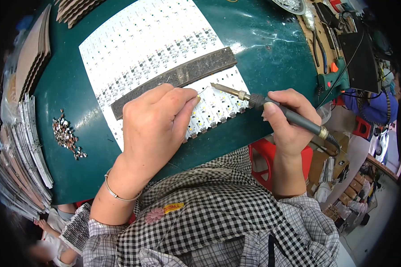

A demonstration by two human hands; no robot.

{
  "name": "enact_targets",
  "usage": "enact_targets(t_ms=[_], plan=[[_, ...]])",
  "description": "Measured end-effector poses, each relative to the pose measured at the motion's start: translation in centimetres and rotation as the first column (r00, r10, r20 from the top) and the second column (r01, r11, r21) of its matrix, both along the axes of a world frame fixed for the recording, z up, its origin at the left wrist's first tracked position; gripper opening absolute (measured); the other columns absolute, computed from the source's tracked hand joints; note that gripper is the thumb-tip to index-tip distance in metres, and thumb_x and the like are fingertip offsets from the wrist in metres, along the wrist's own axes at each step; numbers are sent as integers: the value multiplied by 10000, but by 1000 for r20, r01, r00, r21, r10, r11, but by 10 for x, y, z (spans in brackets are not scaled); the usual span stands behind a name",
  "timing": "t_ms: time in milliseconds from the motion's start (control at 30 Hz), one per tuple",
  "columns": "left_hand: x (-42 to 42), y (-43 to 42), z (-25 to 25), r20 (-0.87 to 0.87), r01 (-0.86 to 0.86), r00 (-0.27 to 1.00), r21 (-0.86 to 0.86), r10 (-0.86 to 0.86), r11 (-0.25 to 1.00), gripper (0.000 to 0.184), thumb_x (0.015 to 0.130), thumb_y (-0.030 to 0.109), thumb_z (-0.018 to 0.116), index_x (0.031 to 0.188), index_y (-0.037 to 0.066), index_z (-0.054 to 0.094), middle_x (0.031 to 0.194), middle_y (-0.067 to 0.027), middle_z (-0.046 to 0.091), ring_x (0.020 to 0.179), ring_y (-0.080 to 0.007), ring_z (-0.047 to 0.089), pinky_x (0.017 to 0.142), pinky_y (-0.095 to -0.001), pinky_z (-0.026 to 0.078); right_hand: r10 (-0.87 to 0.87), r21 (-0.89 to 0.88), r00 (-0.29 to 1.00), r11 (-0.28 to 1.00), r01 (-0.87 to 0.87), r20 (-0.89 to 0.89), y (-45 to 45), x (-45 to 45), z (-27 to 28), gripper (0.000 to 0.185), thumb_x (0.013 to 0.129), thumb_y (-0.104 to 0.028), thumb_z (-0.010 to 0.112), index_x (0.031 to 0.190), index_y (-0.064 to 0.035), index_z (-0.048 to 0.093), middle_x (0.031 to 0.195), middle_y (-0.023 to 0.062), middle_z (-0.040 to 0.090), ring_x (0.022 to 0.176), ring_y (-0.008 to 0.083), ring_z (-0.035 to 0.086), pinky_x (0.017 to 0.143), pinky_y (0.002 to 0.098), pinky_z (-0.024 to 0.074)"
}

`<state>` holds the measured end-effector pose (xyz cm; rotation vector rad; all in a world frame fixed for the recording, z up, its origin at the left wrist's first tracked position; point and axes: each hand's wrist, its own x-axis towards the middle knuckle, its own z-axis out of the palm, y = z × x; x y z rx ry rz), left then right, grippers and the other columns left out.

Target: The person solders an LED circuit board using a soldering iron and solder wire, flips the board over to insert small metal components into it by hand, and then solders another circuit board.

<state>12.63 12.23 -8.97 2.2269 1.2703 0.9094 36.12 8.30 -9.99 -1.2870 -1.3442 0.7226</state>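
Observation:
My right hand (292,127) is wrapped round the dark handle of a soldering iron (256,100), its metal tip pointing left over a white sheet of circuit boards (142,33). Between the fingertips of my left hand (151,118) is a thin solder wire (203,90), its free end short of the iron's tip. A long dark bar (182,73) lies slantwise across the sheet, just beyond my left hand. Rows of small components cover the sheet, and small metal pieces line its near edge. My left hand hides part of the bar and sheet.
Loose small parts (67,135) are heaped on the green table (93,171). Stacked board strips (31,138) and wavy brown sheets (33,49) stand left. At right are pliers (320,49), a green tool (336,79) and a metal bowl (294,5). Another person's purple sleeve (374,104) shows beyond.

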Motion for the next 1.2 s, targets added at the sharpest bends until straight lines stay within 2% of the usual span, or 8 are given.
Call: enact_targets(t_ms=[133, 200, 700, 800, 933, 1033, 1100, 1200], plan=[[1, 0, -3, -2, -6, 1000, -13, 6, 1000, 93, 748, 14, 728, 810, 34, 662, 654, -81, 592, 565, -237, 599, 495, -333, 458, 14, -20, 999, 1000, -13, 39, 1, -1, -3, 190, 728, -3, 760, 902, 34, 693, 694, 73, 645, 566, 88, 546, 512, 209, 390], [1, 1, -3, 14, 0, 1000, -1, 0, 1000, 92, 757, -5, 737, 835, 20, 695, 650, -79, 614, 530, -172, 568, 486, -274, 419, 26, -9, 998, 1000, -26, 60, 2, -1, -2, 196, 717, 10, 760, 899, 37, 692, 703, 80, 650, 567, 96, 552, 511, 214, 389], [5, 2, -7, -24, 5, 1000, 9, -5, 1000, 84, 750, -4, 744, 815, 16, 695, 661, -82, 624, 538, -167, 576, 495, -264, 433, 123, 76, 972, 987, -141, 201, 6, 1, 9, 192, 718, 5, 754, 890, 49, 681, 718, 89, 650, 585, 108, 563, 522, 212, 392], [1, -2, 1, 4, -67, 998, -80, 68, 995, 77, 758, -4, 743, 810, 10, 689, 665, -66, 628, 550, -127, 571, 505, -241, 433, 7, 35, 998, 999, -5, -57, -1, 2, 1, 191, 743, 3, 737, 917, 52, 674, 732, 75, 638, 603, 92, 541, 540, 204, 380], [-6, -4, 7, 61, -105, 992, -88, 111, 991, 71, 765, -3, 740, 809, 3, 685, 663, -51, 627, 557, -97, 560, 511, -224, 431, 9, 18, 995, 1000, -8, -97, -4, 3, 1, 182, 758, 0, 726, 922, 54, 668, 740, 67, 623, 617, 85, 523, 552, 203, 369], [-9, -5, 5, 60, -87, 994, -110, 94, 990, 86, 746, -18, 722, 781, 22, 654, 689, -96, 644, 575, -221, 629, 510, -297, 478, 77, 43, 997, 996, -76, -25, -3, -5, 0, 203, 731, 5, 749, 912, 52, 672, 731, 74, 641, 590, 86, 538, 521, 203, 368], [-9, -7, 2, 62, -87, 993, -133, 96, 987, 62, 768, -16, 730, 815, 2, 694, 689, -68, 655, 560, -103, 574, 520, -226, 448, 83, 42, 997, 996, -83, -5, -2, -10, -1, 208, 724, 5, 756, 910, 50, 673, 724, 77, 646, 580, 88, 544, 510, 204, 369], [-9, -6, -2, 38, -77, 996, -88, 80, 993, 64, 767, -16, 730, 820, 4, 701, 712, -82, 674, 572, -127, 603, 525, -237, 463, 101, 25, 994, 995, -102, 35, -1, -12, -1, 202, 719, 5, 761, 896, 47, 675, 712, 82, 652, 565, 90, 551, 498, 206, 372]])
